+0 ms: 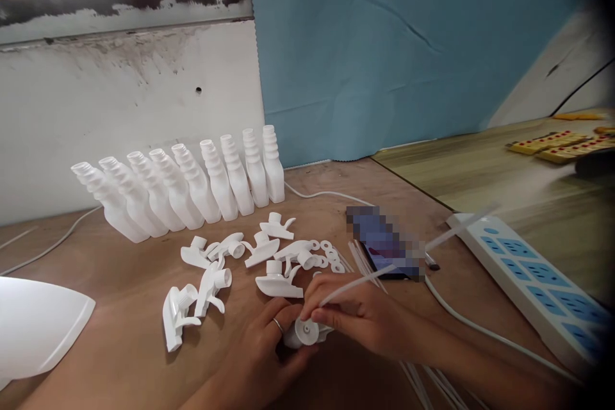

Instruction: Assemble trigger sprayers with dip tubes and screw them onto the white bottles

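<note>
My left hand (pixel 262 349), with a ring on one finger, grips a white spray trigger head (pixel 305 333) low over the wooden table (pixel 120 307). My right hand (pixel 358 315) pinches a thin clear dip tube (pixel 408 256) whose near end meets the head's round cap; the tube slants up to the right. Several more white trigger heads (pixel 230 269) lie loose just beyond my hands, with small white washer rings (pixel 327 255) beside them. A row of several white bottles without caps (pixel 192 186) stands behind them.
A phone (pixel 387 246) lies right of the parts, more clear tubes (pixel 423 384) under my right forearm. A white-and-blue power strip (pixel 533 285) with its cable sits at the right. A white plastic piece (pixel 33 323) lies at the left edge. Yellow blocks (pixel 552 144) rest far right.
</note>
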A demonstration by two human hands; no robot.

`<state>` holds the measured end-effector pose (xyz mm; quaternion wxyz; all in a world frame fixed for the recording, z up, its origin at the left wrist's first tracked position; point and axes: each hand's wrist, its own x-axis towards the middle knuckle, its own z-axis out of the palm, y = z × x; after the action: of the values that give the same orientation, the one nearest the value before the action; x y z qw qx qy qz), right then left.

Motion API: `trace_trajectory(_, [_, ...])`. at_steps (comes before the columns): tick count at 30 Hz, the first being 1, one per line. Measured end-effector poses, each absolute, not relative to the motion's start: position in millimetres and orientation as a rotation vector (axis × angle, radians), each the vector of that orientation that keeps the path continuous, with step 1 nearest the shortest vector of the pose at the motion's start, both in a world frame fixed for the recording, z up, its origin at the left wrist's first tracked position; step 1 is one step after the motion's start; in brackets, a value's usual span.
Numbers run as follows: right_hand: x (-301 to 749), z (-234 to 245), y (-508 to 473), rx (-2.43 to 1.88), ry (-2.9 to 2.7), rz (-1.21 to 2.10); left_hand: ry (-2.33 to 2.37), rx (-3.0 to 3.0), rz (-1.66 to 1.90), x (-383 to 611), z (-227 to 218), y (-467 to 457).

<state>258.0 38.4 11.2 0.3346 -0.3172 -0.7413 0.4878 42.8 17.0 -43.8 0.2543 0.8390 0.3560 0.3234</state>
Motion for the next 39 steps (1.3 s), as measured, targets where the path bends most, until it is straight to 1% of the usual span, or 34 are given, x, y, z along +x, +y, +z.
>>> trace_trajectory(11, [255, 11, 37, -0.752, -2.047, 1.118, 0.949, 2.242, 0.885, 43, -47, 18])
trace_trajectory(16, [254, 10, 33, -0.756, -2.131, 0.984, 0.980, 2.218, 0.839, 43, -49, 18])
trace_trajectory(25, [249, -3, 32, -0.702, -2.243, 0.751, 0.915, 2.058, 0.703, 41, -35, 20])
trace_trajectory(35, [247, -12, 31, -0.649, -2.300, 0.564, 0.913, 2.002, 0.676, 42, -35, 21])
trace_trajectory(39, [243, -9, 31, -0.708, -2.316, 0.598, 0.907, 1.973, 0.654, 42, -31, 21])
